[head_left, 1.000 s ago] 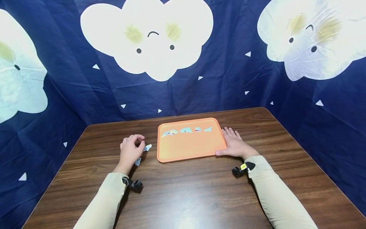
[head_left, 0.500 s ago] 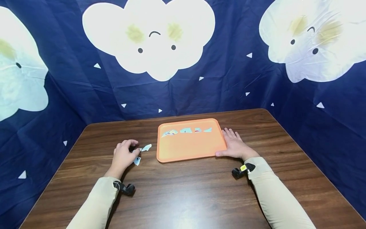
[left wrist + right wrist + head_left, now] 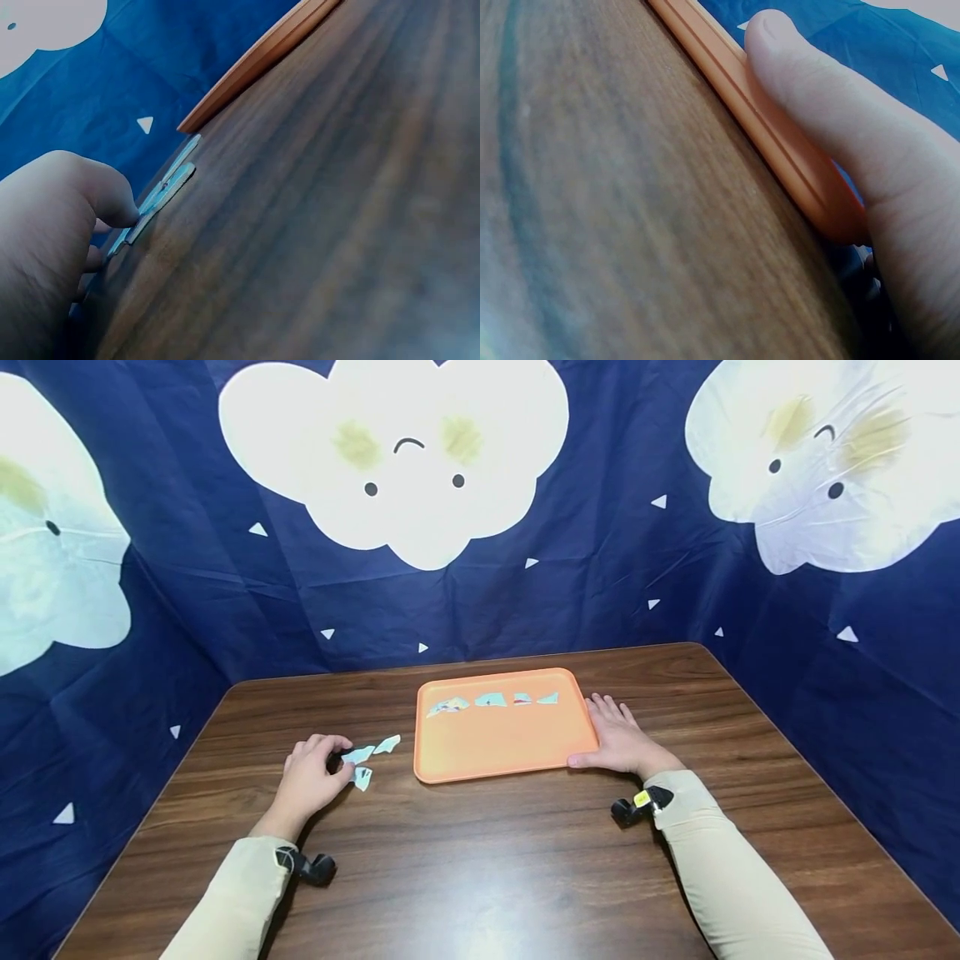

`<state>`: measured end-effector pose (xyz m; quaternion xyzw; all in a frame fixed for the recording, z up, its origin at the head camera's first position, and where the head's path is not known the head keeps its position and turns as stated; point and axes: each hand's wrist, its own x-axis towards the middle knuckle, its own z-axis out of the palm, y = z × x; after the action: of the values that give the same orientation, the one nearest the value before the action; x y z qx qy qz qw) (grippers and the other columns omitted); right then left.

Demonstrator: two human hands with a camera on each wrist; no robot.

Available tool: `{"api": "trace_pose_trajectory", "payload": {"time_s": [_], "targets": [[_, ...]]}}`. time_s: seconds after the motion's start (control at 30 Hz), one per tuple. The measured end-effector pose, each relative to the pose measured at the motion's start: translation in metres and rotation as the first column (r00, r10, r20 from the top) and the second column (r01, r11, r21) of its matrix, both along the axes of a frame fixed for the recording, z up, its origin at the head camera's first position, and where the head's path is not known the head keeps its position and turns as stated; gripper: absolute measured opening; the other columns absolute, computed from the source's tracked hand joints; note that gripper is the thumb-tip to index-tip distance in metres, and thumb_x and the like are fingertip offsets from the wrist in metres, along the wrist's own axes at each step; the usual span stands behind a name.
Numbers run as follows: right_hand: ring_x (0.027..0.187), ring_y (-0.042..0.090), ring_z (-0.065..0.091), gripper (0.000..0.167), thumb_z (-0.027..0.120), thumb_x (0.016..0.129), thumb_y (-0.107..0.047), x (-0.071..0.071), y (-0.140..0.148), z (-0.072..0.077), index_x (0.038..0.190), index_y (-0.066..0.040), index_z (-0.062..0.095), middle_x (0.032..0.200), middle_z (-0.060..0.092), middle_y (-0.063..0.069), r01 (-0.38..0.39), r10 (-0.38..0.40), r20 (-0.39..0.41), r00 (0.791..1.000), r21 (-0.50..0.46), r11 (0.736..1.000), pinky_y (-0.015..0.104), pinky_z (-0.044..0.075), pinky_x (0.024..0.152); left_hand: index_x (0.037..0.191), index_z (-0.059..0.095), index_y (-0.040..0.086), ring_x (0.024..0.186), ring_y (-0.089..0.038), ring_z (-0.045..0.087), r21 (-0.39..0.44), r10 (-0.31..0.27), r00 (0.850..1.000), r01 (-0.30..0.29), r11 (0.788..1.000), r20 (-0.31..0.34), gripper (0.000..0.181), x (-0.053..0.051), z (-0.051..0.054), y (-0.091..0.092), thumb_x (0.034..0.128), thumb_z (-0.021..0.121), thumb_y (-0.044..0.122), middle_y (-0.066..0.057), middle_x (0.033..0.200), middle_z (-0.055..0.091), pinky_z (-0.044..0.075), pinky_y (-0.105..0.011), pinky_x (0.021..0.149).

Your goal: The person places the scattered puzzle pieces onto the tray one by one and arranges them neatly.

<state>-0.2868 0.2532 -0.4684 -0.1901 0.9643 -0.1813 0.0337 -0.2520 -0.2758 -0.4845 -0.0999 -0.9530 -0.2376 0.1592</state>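
Note:
My left hand (image 3: 307, 777) is low over the table at the left, thumb and fingertips at the left end of a flat, pale-blue puzzle piece (image 3: 360, 755). In the left wrist view the thumb (image 3: 114, 196) meets that piece's edge, the other fingers beyond it. Two more light-blue pieces lie close by, one piece (image 3: 387, 743) toward the tray and another piece (image 3: 363, 779) nearer me. My right hand (image 3: 621, 741) rests against the right side of the orange tray (image 3: 495, 747), fingers straight and spread. Its thumb (image 3: 810, 90) lies along the tray's near rim.
Several irregular printed pieces, one of them a light-blue piece (image 3: 491, 700), form a row along the tray's far side. The brown wooden table (image 3: 480, 852) reaches back to a dark-blue cloth (image 3: 465, 610) with white clouds.
My left hand has moved left and slightly toward me, lowering onto the pieces and uncovering more of the middle one. My right hand and the tray have stayed in place.

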Motion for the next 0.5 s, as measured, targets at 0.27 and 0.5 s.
{"api": "trace_pose_trajectory", "payload": {"time_s": [0.27,0.5], "targets": [[0.153,0.044,0.006,0.127,0.067,0.076,-0.075,-0.0001,0.0003,-0.0009,0.157,0.008,0.014,0.164,0.01,0.029,0.003,-0.003,0.001,1.0,-0.001,1.0,0.06,0.003,0.12,0.105,0.068,0.02,0.1,-0.034,0.044,-0.042,-0.162,0.986,0.16,0.986,-0.039,0.028,0.0067,-0.0027,0.0006,0.0777,0.072,0.016,-0.011,0.111,0.054,0.028,-0.052,0.084],[0.153,0.044,0.007,0.127,0.067,0.077,-0.074,0.0004,0.0,-0.0003,0.157,0.009,0.015,0.164,0.011,0.03,0.005,-0.005,-0.002,1.0,-0.002,1.0,0.059,0.003,0.12,0.098,0.069,0.024,0.102,-0.034,0.043,-0.07,-0.214,0.976,0.211,0.975,-0.047,0.03,0.0091,-0.0008,0.0005,0.0702,0.072,0.013,-0.007,0.111,0.053,0.027,-0.052,0.084]]}}
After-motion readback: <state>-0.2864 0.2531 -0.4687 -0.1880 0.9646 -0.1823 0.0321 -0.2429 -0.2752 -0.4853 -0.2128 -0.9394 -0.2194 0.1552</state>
